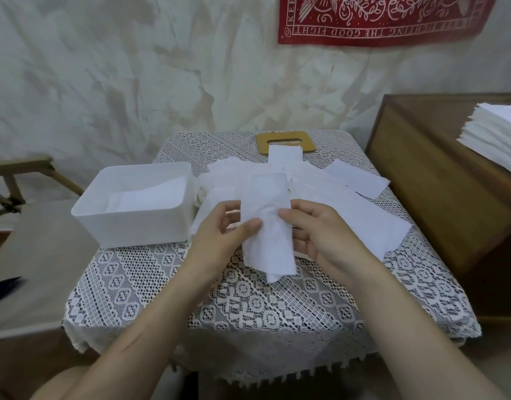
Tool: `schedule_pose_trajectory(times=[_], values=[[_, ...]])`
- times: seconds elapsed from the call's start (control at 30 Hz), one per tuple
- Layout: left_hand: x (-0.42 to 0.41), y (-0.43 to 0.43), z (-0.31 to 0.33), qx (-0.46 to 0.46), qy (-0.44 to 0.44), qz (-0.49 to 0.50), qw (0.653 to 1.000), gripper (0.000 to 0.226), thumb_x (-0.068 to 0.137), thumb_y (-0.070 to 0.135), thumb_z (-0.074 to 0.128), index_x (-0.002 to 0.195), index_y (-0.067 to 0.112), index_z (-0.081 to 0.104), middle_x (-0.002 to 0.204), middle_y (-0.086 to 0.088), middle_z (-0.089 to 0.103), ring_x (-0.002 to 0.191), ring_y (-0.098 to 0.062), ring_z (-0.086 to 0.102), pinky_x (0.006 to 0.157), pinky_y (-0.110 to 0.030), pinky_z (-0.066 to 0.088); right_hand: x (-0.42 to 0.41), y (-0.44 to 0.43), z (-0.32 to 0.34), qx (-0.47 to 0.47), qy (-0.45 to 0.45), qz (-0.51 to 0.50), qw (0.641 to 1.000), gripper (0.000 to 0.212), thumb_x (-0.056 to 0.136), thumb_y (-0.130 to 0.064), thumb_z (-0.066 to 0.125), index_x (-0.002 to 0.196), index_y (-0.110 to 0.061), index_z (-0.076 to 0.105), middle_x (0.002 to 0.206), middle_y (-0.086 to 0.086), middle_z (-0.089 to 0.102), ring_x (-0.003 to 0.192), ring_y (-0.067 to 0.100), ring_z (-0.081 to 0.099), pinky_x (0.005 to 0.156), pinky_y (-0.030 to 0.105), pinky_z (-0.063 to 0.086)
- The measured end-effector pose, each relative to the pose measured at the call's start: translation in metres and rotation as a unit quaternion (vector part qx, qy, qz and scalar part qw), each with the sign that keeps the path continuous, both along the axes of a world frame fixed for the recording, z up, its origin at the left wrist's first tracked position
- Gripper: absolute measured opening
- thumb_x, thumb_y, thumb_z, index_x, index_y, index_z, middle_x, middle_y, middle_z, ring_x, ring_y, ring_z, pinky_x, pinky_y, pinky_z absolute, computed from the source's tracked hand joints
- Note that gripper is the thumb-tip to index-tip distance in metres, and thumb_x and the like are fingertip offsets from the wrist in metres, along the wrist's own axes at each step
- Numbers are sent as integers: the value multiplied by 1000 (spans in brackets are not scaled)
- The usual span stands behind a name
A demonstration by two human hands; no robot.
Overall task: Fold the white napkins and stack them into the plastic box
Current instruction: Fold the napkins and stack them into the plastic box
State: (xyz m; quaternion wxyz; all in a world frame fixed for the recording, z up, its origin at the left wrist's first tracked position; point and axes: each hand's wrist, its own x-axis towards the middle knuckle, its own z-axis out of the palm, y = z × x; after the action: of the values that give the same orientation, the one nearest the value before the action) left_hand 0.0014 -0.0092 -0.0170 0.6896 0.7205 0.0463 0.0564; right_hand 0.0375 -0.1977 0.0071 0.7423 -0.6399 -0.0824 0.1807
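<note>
A long white napkin [267, 220], folded into a narrow strip, hangs between my hands above the table. My left hand [219, 235] pinches its left edge with the thumb on top. My right hand [317, 235] pinches the right edge the same way. Several loose white napkins [358, 209] lie spread on the lace cloth behind and to the right. The white plastic box [133, 223] stands at the table's left, with folded napkins [144, 197] lying flat inside it.
A lace tablecloth [248, 307] covers the small table. A wooden lid with a slot [263, 142] lies at the back under a napkin. On the right, a wooden cabinet [439, 180] carries a tall stack of white napkins [496, 134]. A chair arm [20, 168] shows at left.
</note>
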Motion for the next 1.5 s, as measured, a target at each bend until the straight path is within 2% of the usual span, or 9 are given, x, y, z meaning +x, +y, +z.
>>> schedule_pose_trajectory(times=[0.07,0.13,0.33,0.47,0.63,1.03,1.23,1.37,1.5], values=[[0,-1,2,-70,34,-54,995,55,84,41,75,133,23,59,124,1,74,114,-17,72,92,-39,57,-1,-1,2,35,13,15,999,16,100,-9,58,105,-13,73,108,10,78,96,23,75,89,37,59],[-1,-3,2,-118,54,-74,989,47,90,33,74,132,16,63,123,-4,75,116,-26,71,91,-41,57,0,-1,-1,16,1,8,1000,17,100,-6,58,107,-12,72,107,11,78,97,24,75,90,38,60],[1,-6,8,-26,-19,6,999,16,101,18,63,110,13,74,107,-5,79,105,-27,74,98,-54,57,1,2,-7,-26,-55,-38,997,15,101,-8,58,106,-15,71,100,6,79,96,20,75,85,35,62],[1,-8,13,-9,-48,20,999,33,107,36,54,100,12,75,103,-16,76,97,-27,72,94,-56,56,3,-1,-10,-16,-77,-44,996,18,102,-7,57,107,-17,71,99,4,79,93,15,75,84,30,60],[2,-5,11,-47,-24,13,999,31,109,26,48,104,12,75,101,-4,80,91,-15,74,78,-28,61,4,-5,-13,-18,-68,-48,996,19,103,-5,54,110,-13,69,99,5,78,93,18,74,87,34,60],[13,-7,24,-7,-114,33,993,16,101,13,61,90,16,72,77,13,72,76,-7,67,71,-27,59,5,-6,-6,-6,-139,-72,988,25,107,-14,49,118,-9,71,100,-1,77,92,10,72,83,26,59],[18,-5,19,18,-101,58,993,12,98,14,67,90,19,74,86,6,75,88,-16,69,89,-53,57,6,-3,-8,-67,-177,-72,979,22,106,-13,51,113,-15,72,104,0,78,97,11,72,91,35,58],[14,-8,15,-4,-84,57,995,13,101,23,62,96,19,73,93,3,78,90,-19,74,85,-45,61,7,-3,-9,-55,-160,-100,981,11,100,-13,63,106,-15,72,95,3,79,89,15,75,86,37,59],[7,-16,12,-26,-63,37,997,34,109,39,43,110,23,73,113,-1,78,107,-24,74,92,-42,58,5,8,-12,-36,-134,-133,981,13,95,-16,70,108,-13,69,100,5,78,95,21,74,80,35,59]])
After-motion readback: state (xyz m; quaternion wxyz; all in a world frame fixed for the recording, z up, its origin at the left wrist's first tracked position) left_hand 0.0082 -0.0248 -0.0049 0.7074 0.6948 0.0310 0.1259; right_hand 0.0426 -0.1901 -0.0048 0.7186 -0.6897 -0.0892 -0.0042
